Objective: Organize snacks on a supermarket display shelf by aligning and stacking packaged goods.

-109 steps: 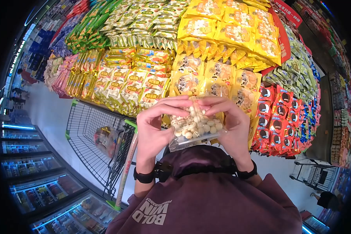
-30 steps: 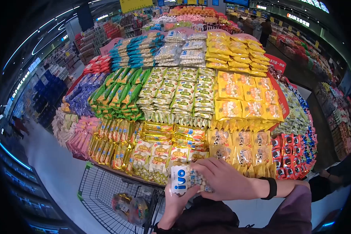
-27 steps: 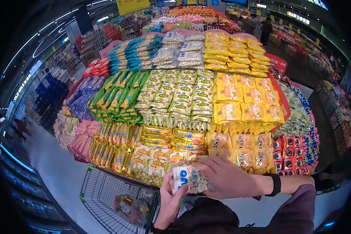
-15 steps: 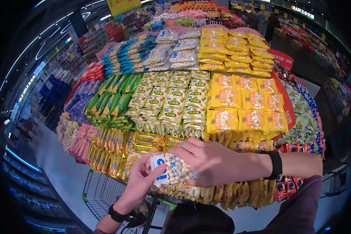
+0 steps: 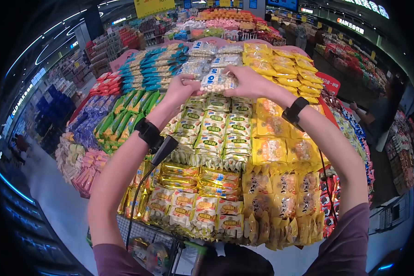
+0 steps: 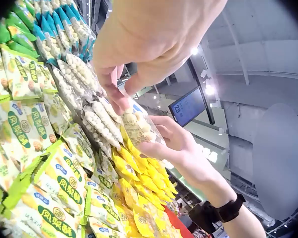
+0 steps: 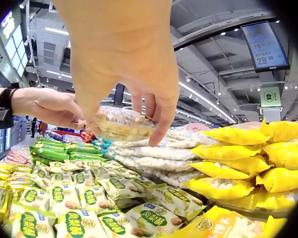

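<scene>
Both hands are stretched over the snack display in the head view, at a clear bag of small pale balls (image 5: 220, 82) with blue lettering. The right hand (image 5: 246, 83) grips the bag's right side, thumb and fingers on opposite edges; in the right wrist view the fingers curl round the bag (image 7: 124, 125). At the bag's left end, the left hand (image 5: 183, 89) pinches the edge between thumb and fingertips, as the left wrist view also shows beside the bag (image 6: 138, 129). Stacks of similar clear bags (image 5: 227, 60) lie just behind it, on the display's upper tier.
Yellow bags (image 5: 257, 53) are stacked right of the clear ones, teal packs (image 5: 158, 69) left. Green-and-white packets (image 5: 211, 133) fill the tier below. A wire cart (image 5: 147, 232) stands at the lower left. A person (image 5: 377, 110) is at the right edge.
The hands and bag have moved from low before the display's front up and forward to the clear-bag stacks. The arms are now extended, and the right hand no longer covers the bag from above.
</scene>
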`<control>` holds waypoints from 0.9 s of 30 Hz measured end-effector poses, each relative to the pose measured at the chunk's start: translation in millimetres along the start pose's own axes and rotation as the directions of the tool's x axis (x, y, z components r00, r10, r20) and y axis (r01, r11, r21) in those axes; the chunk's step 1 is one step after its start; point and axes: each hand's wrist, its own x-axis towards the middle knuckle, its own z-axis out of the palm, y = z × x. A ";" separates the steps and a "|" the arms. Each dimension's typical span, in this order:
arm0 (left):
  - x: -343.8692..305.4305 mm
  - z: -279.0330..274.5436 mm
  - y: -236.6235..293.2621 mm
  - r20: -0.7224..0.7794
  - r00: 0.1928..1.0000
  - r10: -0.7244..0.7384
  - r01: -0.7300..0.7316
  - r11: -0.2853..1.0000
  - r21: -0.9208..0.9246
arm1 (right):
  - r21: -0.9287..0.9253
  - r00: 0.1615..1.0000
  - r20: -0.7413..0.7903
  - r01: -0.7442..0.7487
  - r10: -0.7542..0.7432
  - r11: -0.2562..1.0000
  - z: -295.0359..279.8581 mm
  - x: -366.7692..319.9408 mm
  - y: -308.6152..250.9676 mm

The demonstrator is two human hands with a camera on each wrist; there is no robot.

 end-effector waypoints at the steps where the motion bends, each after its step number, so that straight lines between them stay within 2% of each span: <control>1: 10.4 -0.2 0.0 0.005 1.000 0.029 -0.029 1.000 0.009 | 0.010 1.000 -0.011 -0.001 0.001 1.000 -1.6 7.9 4.9; 4: 40.9 0.1 1.2 -0.001 0.997 0.074 -0.073 0.980 0.186 | 0.010 0.999 -0.046 -0.012 0.012 1.000 -3.4 26.8 17.9; 5: 62.1 0.5 -14.3 -0.074 0.986 0.148 -0.143 0.987 0.069 | -0.008 0.998 -0.058 -0.021 0.021 1.000 -3.5 31.1 21.1; 8: 81.1 1.5 -13.2 -0.105 0.959 0.262 -0.215 0.919 0.330 | -0.059 0.997 -0.079 -0.011 0.007 0.998 -0.5 46.3 34.7; 9: 87.4 2.8 -14.6 -0.111 0.953 0.282 -0.236 0.920 0.312 | -0.081 0.996 -0.091 0.005 -0.012 0.997 1.5 49.5 39.0; 12: 101.7 5.4 -20.1 -0.054 0.935 0.351 -0.269 0.798 0.539 | -0.119 0.992 -0.111 0.040 -0.053 0.992 10.3 55.6 49.5; 13: 104.4 6.0 -22.4 0.007 0.894 0.449 -0.360 0.706 0.610 | -0.126 0.992 -0.111 0.050 -0.064 0.991 13.4 56.9 51.7; 15: 105.9 7.2 -27.1 0.153 0.783 0.603 -0.511 0.482 0.712 | -0.278 1.000 0.014 0.026 -0.023 0.960 18.1 57.2 52.8; 16: 104.2 7.4 -29.1 0.261 0.727 0.635 -0.576 0.357 0.736 | -0.351 0.997 0.077 0.025 0.002 0.936 19.5 57.6 50.8; 18: 93.4 9.1 -28.9 0.474 0.597 0.647 -0.679 0.094 0.728 | -0.443 0.996 0.086 0.048 -0.010 0.895 20.1 59.4 46.0; 19: 81.7 14.5 -21.8 0.507 0.672 0.540 -0.654 0.110 0.749 | -0.489 0.996 0.092 0.061 -0.018 0.870 21.7 60.4 45.7; 22: 90.9 20.0 -33.0 0.555 0.506 0.661 -0.752 0.022 0.659 | -0.451 0.990 0.075 0.142 -0.121 0.881 19.3 58.1 46.5; 25: 102.9 21.1 -38.2 0.579 0.575 0.579 -0.748 0.084 0.658 | -0.435 0.978 0.206 0.075 0.018 0.897 6.3 57.2 42.1; 27: 107.8 23.9 -40.4 0.574 0.576 0.582 -0.749 0.093 0.657 | -0.451 0.983 0.182 0.115 -0.035 0.885 14.3 54.6 55.4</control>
